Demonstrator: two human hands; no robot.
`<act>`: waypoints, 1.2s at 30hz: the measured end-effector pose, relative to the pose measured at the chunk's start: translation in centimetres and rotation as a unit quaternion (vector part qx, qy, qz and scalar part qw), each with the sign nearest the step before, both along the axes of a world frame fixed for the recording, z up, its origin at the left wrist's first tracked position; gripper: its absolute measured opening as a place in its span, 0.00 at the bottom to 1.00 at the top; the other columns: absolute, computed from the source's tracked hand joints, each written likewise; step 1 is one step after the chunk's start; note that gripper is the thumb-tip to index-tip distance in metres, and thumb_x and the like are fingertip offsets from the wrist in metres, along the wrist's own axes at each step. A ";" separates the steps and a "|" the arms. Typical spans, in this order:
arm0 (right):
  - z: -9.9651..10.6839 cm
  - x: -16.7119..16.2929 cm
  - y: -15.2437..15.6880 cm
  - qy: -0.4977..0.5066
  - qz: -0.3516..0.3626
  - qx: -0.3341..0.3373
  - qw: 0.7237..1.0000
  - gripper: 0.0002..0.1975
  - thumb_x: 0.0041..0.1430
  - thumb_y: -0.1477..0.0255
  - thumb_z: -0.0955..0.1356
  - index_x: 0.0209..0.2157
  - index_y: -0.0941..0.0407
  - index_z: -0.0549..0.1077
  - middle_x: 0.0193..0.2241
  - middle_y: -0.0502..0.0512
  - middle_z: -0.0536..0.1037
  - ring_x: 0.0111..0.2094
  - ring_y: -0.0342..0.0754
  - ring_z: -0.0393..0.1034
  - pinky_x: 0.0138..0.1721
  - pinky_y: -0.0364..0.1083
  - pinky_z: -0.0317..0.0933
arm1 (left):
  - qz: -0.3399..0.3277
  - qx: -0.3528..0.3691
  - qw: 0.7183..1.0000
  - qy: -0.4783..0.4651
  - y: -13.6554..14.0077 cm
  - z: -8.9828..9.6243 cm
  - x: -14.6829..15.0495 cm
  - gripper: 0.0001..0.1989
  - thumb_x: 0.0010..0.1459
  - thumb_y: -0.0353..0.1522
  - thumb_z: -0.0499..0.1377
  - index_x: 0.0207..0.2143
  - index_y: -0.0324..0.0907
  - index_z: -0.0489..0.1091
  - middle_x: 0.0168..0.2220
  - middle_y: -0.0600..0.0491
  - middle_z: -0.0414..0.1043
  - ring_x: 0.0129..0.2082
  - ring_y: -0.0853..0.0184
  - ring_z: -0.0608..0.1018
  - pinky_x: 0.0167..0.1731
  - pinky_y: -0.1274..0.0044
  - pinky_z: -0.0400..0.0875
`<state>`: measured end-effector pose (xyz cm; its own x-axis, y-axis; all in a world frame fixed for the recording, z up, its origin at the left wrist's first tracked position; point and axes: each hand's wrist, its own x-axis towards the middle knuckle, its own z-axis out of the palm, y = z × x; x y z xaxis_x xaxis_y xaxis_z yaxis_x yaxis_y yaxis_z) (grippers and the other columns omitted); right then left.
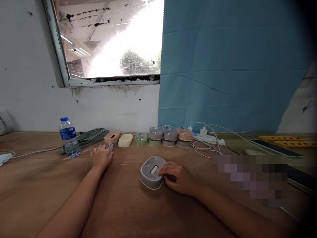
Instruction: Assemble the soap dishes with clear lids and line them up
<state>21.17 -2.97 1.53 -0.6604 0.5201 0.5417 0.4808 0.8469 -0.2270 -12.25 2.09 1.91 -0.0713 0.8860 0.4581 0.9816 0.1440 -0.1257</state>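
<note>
A grey rounded-square box [148, 170] with an oval slot in its top, and a white piece in the slot, sits on the table in front of me. My right hand [180, 178] grips its right edge, fingers on the top and thumb lower at the side. Farther off to the left, my left hand [102, 157] has its fingers curled over a clear plastic lid-like piece [93, 150], which it partly covers. Just behind that hand stands a peach-topped box [112, 137], with flat cream lids [125, 140] stacked beside it.
Several green, grey and peach boxes [155, 133], some stacked, line the back of the wooden table [119, 205]. A water bottle [68, 137] stands at left near a folded green cloth [91, 138]. White cables and a power strip [209, 138] lie at right, near a tablet-like device [276, 148].
</note>
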 end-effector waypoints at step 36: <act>0.1 0.0 -0.1 -0.002 -0.002 -0.021 1.000 0.16 0.46 0.82 0.62 0.35 0.53 0.73 0.33 0.50 0.76 0.38 0.47 0.66 0.42 0.48 0.60 | -0.014 0.017 1.000 -0.018 0.2 -0.3 -1.8 0.21 0.49 0.36 0.51 0.47 0.42 0.65 0.40 0.45 0.67 0.42 0.55 0.65 0.39 0.65 0.55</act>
